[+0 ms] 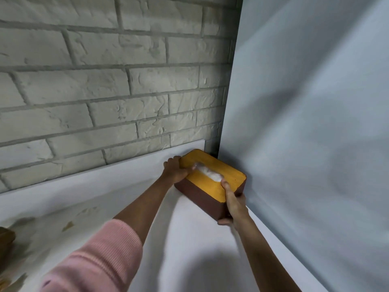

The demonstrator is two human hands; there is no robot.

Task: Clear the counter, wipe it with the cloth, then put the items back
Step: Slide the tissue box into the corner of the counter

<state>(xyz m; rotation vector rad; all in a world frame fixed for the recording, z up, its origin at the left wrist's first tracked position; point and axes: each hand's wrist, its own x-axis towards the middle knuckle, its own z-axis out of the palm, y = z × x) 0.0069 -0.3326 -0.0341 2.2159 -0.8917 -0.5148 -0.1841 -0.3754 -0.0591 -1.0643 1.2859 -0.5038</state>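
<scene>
Stains (pixel 69 225) on the white table (pixel 189 239) at far left, plus a brown object (pixel 6 237) cut off by the frame edge; can't tell what it is. Left hand (pixel 175 170), pink sleeve (pixel 94 256) pushed up, grip closed on the far-left end of the tissue box (pixel 210 182), fingers over the top edge. Right hand (pixel 230 204) grip closed on the near-right corner, thumb on the lid, fingers wrapped underneath. Box sits in the back right corner, just beside the brick wall (pixel 105 81) and the grey panel (pixel 315 123). Handling guess: rigid shell, light, not fragile. The yellow lid (pixel 212 175) looks smooth and possibly separate, so hold the brown body, not the lid. Tissue (pixel 208 171) poking from the slot is soft; keep fingers off it. Opposite-end two-hand hold looks stable.
</scene>
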